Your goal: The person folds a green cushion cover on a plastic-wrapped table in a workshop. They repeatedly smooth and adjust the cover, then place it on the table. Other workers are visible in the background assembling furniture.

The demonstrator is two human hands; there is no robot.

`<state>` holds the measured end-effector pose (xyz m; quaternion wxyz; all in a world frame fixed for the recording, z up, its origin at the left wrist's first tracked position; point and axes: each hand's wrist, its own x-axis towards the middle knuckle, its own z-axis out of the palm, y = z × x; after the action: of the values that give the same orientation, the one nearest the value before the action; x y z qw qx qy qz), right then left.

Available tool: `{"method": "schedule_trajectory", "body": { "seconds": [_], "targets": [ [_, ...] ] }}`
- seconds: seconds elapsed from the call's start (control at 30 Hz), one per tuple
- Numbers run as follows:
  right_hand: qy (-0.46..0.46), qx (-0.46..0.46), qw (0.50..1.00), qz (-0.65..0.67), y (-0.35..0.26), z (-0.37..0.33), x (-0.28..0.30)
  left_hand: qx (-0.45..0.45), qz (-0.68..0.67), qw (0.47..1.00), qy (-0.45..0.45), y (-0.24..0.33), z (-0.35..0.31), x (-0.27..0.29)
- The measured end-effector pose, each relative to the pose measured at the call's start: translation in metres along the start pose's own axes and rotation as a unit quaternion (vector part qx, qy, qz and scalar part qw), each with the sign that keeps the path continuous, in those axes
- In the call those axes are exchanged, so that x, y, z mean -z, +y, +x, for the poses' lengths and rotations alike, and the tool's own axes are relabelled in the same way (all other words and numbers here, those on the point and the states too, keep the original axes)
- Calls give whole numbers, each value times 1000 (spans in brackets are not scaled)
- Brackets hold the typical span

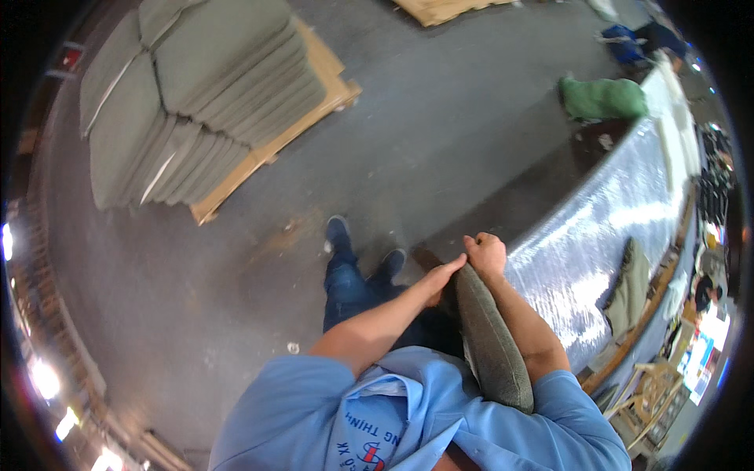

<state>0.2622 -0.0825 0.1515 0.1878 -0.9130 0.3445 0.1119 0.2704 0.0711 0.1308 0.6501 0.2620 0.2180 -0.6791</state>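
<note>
A grey-green padded cushion (495,345) stands on edge between my forearms, its near end against my blue shirt. My left hand (444,279) grips the far end of the cushion, with the thumb stretched along its top corner. Just beyond that corner, my right hand (487,255) is curled closed, its fingertips close to the left thumb. Whatever lies inside the right fingers is too small or hidden to name. The lower side of the cushion and part of the left fingers are out of sight.
To the right runs a long table (581,243) covered in shiny plastic, with another grey-green cushion (628,290) on it. Stacked grey-green cushions (228,71) fill a wooden pallet (275,149) at far left. A green sack (603,99) lies by the table's far end. A wooden chair (648,400) stands lower right.
</note>
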Motion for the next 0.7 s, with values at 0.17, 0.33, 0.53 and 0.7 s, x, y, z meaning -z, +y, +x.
{"method": "schedule_trajectory", "body": {
  "seconds": [0.17,0.33,0.53,0.7],
  "targets": [
    [85,-40,993,71,-8,-3,102,-51,82,993,-61,28,-15,-69],
    [256,-24,953,159,-1,-5,203,-131,167,962,-174,60,-24,-163],
    [412,-37,841,349,22,-40,297,-203,271,895,-291,68,-47,-266],
    [460,-40,782,420,62,-53,293,-213,350,870,-275,46,-40,-287]
  ]
}}
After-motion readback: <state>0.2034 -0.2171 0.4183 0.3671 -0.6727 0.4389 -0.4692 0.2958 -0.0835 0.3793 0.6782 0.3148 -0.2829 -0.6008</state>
